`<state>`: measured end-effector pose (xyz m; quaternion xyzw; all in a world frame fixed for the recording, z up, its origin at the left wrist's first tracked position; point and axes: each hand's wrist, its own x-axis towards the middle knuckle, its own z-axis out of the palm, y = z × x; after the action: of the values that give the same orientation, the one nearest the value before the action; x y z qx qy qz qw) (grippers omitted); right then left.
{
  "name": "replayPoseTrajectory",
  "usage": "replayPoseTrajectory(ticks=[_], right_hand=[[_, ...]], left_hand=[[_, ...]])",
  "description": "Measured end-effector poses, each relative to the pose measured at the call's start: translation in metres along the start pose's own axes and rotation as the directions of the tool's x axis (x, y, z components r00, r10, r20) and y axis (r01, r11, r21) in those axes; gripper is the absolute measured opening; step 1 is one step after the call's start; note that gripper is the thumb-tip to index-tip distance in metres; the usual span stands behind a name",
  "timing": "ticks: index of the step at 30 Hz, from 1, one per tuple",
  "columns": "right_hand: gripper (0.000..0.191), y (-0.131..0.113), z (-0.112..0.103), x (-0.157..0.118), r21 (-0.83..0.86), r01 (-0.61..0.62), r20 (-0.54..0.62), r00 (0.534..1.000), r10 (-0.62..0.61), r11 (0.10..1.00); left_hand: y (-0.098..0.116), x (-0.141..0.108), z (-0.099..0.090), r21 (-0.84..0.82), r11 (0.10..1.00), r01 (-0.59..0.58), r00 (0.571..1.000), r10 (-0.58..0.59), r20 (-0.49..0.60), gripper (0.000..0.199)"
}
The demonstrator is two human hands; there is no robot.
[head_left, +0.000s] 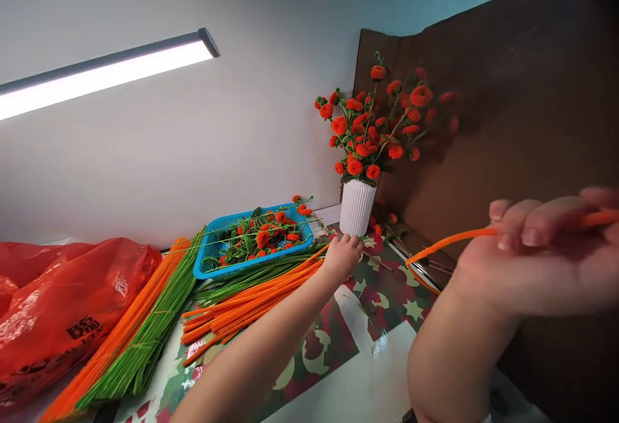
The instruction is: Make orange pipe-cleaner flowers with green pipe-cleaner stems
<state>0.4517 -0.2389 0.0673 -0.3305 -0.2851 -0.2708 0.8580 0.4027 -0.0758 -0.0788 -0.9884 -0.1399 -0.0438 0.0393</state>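
Observation:
An orange pipe cleaner (pixel 457 238) runs through the curled fingers of my right hand (pixel 541 255), raised at the right. Its free part bends sharply and hangs down to the left of the wrist. Over the table, my left hand (pixel 342 258) is closed with its fingers curled down, by the far ends of a loose bunch of orange pipe cleaners (pixel 261 297). Whatever its fingertips hold, if anything, is hidden. Just beyond it stands a white ribbed vase (pixel 358 209) filled with orange pipe-cleaner flowers (pixel 355 167).
A blue basket (pixel 206 271) of small orange flowers and green stems sits against the wall. Left of it lie bundled green (pixel 149 326) and orange (pixel 113 339) pipe cleaners beside a red plastic bag (pixel 62 313). A brown board (pixel 522 113) borders the right side; metal tools (pixel 425 271) lie near it.

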Motion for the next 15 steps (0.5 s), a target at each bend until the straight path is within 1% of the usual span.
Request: replayPoseTrajectory(ticks=[2, 3, 5, 8, 11, 13, 15], right_hand=[[0.029, 0.000, 0.006, 0.000, 0.061, 0.025, -0.052, 0.998, -0.022, 0.998], [0.030, 0.001, 0.007, 0.001, 0.075, 0.002, -0.025, 1.000, 0.000, 0.997], [0.030, 0.003, 0.008, 0.002, 0.113, -0.016, -0.013, 1.000, 0.017, 0.993], [0.026, 0.006, 0.008, 0.003, 0.141, -0.078, -0.007, 0.997, 0.080, 0.987], [0.021, 0.009, 0.012, 0.000, 0.182, -0.181, 0.047, 0.983, 0.175, 0.967], [0.022, 0.013, 0.017, -0.005, 0.222, -0.225, 0.132, 0.971, 0.200, 0.949], [0.030, 0.020, 0.023, -0.013, 0.243, -0.279, 0.264, 0.941, 0.213, 0.929]], left_hand=[[-0.006, 0.028, 0.006, 0.037, 0.999, 0.028, 0.999, -0.029, 0.026, 0.034], [-0.010, 0.036, 0.009, 0.050, 0.998, 0.030, 0.999, -0.032, 0.044, 0.033], [-0.019, 0.042, 0.015, 0.070, 0.997, 0.016, 0.997, -0.022, 0.078, 0.033], [-0.027, 0.040, 0.020, 0.086, 0.996, -0.012, 0.993, 0.001, 0.120, 0.034], [-0.035, 0.033, 0.019, 0.093, 0.995, -0.023, 0.992, 0.012, 0.126, 0.034], [-0.043, 0.025, 0.016, 0.098, 0.995, -0.005, 0.994, -0.006, 0.110, 0.033], [-0.054, 0.015, 0.012, 0.103, 0.994, 0.030, 0.994, -0.040, 0.102, 0.033]])
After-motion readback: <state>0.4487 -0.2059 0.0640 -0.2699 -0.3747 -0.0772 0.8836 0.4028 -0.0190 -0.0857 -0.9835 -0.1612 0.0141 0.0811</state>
